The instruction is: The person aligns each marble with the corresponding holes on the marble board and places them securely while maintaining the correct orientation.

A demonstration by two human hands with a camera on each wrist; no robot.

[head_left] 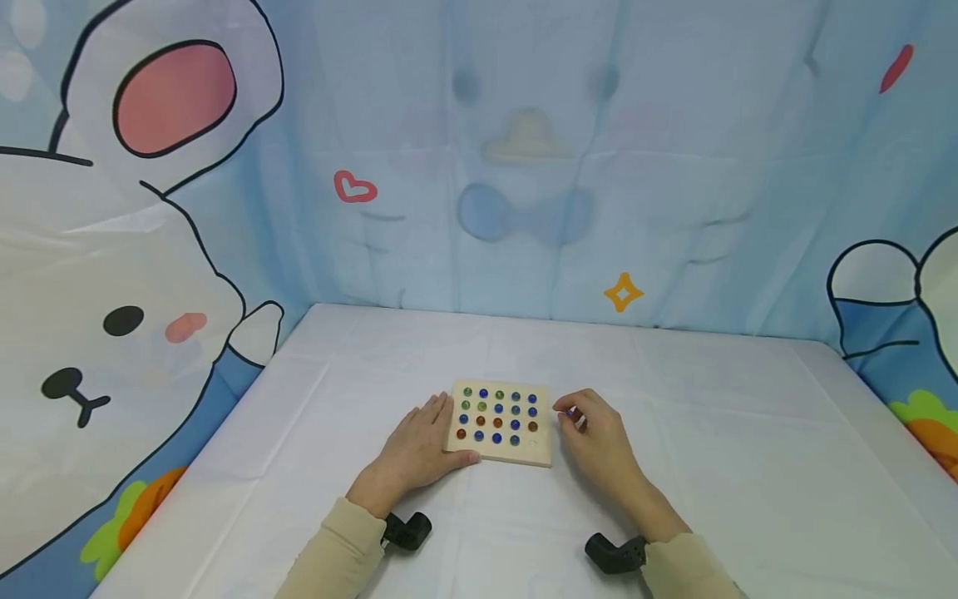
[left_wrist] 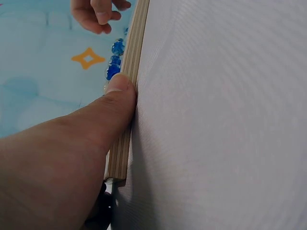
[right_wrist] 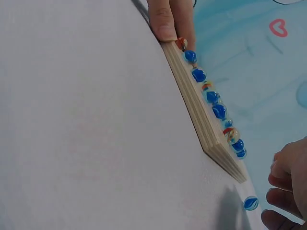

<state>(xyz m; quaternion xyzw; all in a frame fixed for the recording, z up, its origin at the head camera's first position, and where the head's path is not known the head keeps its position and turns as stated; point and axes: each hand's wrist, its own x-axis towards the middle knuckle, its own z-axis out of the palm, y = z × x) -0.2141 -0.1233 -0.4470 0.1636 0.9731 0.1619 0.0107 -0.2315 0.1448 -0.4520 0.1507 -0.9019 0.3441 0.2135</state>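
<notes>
A flat light wooden board (head_left: 540, 455) lies on the white table, with rows of blue, green and red-brown glass marbles (head_left: 497, 408) on it. My left hand (head_left: 415, 447) rests against its left side with straight fingers. Its thumb (left_wrist: 120, 93) presses the front edge. To the right of the board, my right hand (head_left: 599, 433) bends its fingers loosely around a single blue marble (right_wrist: 251, 203). In the right wrist view this marble sits just below the fingertips, with a small gap. A bare spot (head_left: 533, 442) shows at the board's front right corner.
The white cloth-covered table (head_left: 748, 466) stretches around the board. A light blue curtain (head_left: 674, 166) with cartoon figures hangs behind and at the sides. Black wrist devices (head_left: 615, 554) are strapped on both wrists, next to beige sleeves (head_left: 337, 549).
</notes>
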